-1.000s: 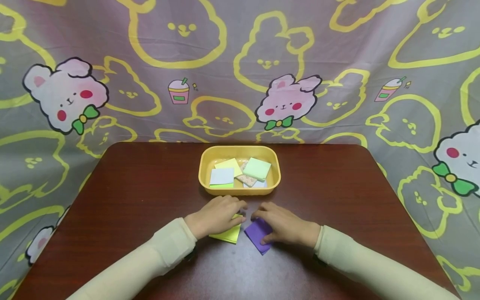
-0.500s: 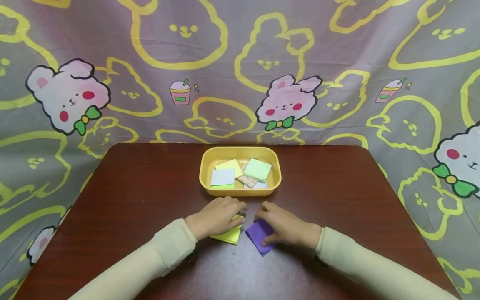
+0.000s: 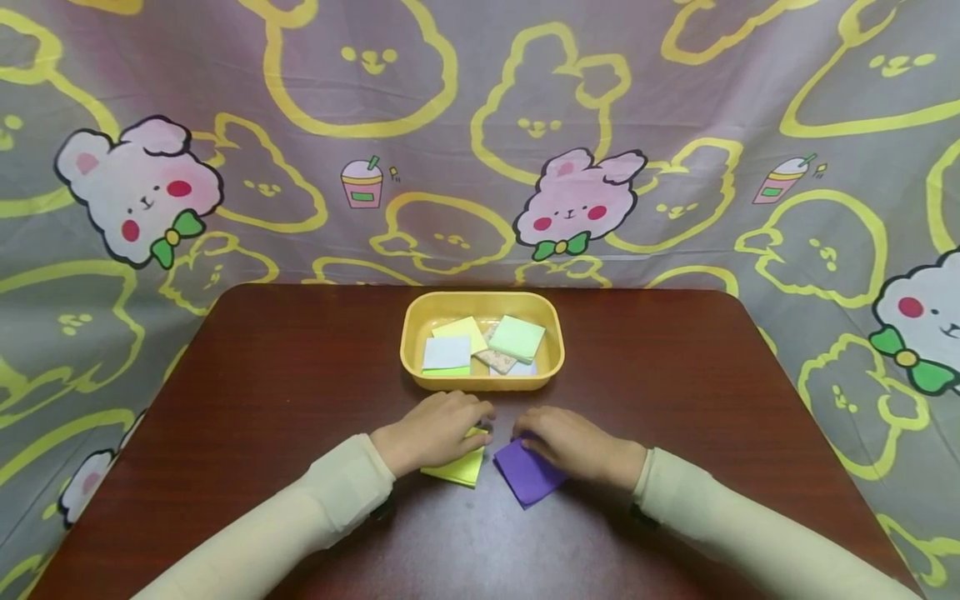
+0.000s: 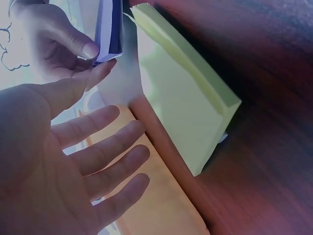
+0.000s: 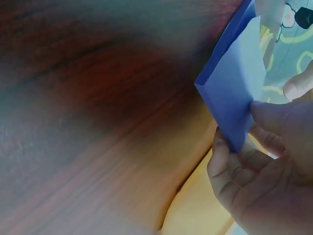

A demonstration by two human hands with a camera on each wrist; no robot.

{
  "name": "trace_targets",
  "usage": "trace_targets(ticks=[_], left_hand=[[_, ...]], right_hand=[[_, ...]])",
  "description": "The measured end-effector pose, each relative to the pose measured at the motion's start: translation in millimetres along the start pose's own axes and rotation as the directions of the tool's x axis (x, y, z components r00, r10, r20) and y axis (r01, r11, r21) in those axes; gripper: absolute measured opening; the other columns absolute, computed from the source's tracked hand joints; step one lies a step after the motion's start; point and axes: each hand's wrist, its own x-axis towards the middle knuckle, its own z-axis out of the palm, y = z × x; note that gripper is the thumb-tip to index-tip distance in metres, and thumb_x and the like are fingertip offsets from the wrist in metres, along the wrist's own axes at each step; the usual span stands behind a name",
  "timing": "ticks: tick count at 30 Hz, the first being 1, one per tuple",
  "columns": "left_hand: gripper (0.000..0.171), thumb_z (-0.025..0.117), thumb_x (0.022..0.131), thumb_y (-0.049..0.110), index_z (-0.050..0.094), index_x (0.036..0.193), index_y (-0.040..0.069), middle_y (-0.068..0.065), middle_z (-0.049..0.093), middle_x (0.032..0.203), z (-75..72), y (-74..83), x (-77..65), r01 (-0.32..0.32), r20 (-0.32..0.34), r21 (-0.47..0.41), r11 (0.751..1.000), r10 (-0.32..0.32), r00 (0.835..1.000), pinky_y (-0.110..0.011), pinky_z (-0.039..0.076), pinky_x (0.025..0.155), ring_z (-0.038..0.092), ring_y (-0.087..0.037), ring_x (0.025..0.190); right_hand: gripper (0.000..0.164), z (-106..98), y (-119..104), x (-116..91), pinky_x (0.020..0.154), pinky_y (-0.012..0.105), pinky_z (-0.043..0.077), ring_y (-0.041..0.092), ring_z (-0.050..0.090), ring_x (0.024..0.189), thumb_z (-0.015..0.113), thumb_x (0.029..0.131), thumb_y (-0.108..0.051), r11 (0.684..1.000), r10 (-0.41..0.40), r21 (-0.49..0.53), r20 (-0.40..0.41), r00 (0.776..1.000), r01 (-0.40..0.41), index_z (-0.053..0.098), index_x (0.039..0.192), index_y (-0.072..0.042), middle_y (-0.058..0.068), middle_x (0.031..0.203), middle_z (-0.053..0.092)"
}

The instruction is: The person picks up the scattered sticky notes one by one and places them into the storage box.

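A purple sticky note pad lies on the table in front of my right hand. In the right wrist view my right hand pinches the far edge of the purple pad, thumb on the top face and fingers curled at its edge. To the left lies a yellow sticky note pad, partly hidden under my left hand in the head view. The left wrist view shows my left hand with its fingers loosely extended beside the yellow pad, holding nothing.
A yellow plastic tray stands just beyond both hands. Inside are several pads, among them a light green one, a pale blue one and a patterned one. A printed cloth hangs behind the brown table.
My right thumb has moved from the near part of the purple pad up to its far edge, so more of the pad shows. My left hand stays in place.
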Motion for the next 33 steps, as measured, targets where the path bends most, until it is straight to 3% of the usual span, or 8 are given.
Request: trace_targets(ticks=[12, 33], left_hand=[[0.034, 0.054, 0.093, 0.034, 0.064, 0.117, 0.013, -0.002, 0.067, 0.107, 0.0, 1.0, 0.4, 0.001, 0.006, -0.014, 1.0, -0.001, 1.0, -0.034, 0.047, 0.085, 0.06, -0.017, 0.097], [0.037, 0.053, 0.093, 0.037, 0.062, 0.12, 0.013, -0.002, 0.066, 0.111, -7.1, 2.5, 5.2, 0.01, 0.009, -0.022, 1.0, -0.01, 1.0, -0.034, 0.047, 0.086, 0.059, -0.017, 0.1]], right_hand=[[0.011, -11.7, -0.7, 2.1, 0.076, 0.027, 0.049, 0.004, 0.055, 0.084, 0.056, 0.091, -0.015, 0.998, 0.039, 0.043, 0.013, 0.999, -0.039, 0.066, 0.096, -0.015, -0.008, 0.091, 0.062], [0.01, -27.6, 2.2, 2.9, 0.074, 0.027, 0.048, 0.003, 0.055, 0.083, 0.057, 0.091, -0.014, 0.998, 0.027, 0.058, -0.017, 0.999, -0.026, 0.066, 0.097, -0.015, -0.009, 0.091, 0.062]])
